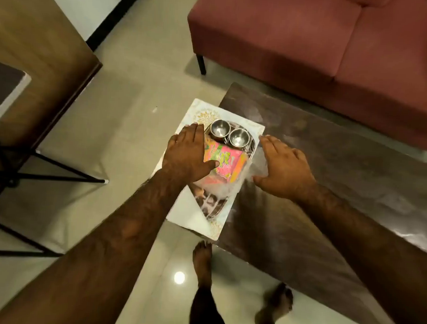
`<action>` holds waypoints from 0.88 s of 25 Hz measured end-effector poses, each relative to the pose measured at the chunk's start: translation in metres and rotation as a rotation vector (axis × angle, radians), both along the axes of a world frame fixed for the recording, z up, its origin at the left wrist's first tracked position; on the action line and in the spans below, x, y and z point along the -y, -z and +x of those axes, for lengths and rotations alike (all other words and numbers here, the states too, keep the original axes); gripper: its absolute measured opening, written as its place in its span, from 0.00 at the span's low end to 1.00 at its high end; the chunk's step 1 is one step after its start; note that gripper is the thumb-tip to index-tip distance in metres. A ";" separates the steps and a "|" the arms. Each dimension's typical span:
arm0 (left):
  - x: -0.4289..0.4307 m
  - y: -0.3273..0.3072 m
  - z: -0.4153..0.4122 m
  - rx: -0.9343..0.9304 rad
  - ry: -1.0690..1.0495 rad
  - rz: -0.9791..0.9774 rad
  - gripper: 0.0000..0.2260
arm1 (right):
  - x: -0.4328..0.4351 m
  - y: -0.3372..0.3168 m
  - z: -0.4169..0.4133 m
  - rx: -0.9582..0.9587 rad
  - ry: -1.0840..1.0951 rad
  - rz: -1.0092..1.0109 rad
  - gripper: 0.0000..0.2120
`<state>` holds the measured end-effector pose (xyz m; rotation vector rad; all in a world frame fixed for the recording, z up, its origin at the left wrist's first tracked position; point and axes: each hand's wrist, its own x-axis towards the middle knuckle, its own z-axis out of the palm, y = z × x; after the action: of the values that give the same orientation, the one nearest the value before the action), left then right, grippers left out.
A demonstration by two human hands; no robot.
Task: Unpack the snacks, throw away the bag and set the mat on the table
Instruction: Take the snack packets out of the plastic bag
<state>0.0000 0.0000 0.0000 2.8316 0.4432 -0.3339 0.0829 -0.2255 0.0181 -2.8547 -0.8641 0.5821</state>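
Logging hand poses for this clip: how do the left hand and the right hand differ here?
The left hand lies over the left side of the mat, its thumb on the pink snack packet; the right hand is at the mat's right edge, over the dark table. The left hand partly hides the packet; the right hand covers no item. Both are open, palm down, fingers spread, no grip closed on anything.

Bare forearms (121,226) with no sleeves, bare feet (202,261), dark trousers (204,311) (hairy arms).
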 end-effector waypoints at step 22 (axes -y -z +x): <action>-0.064 0.104 -0.010 0.045 -0.606 -0.960 0.24 | -0.106 0.109 -0.037 -0.095 0.099 0.124 0.31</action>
<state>-0.0099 0.0642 -0.1039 1.6809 0.8222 -0.2532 0.0459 -0.1199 -0.0913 -2.7164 -0.7137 0.6232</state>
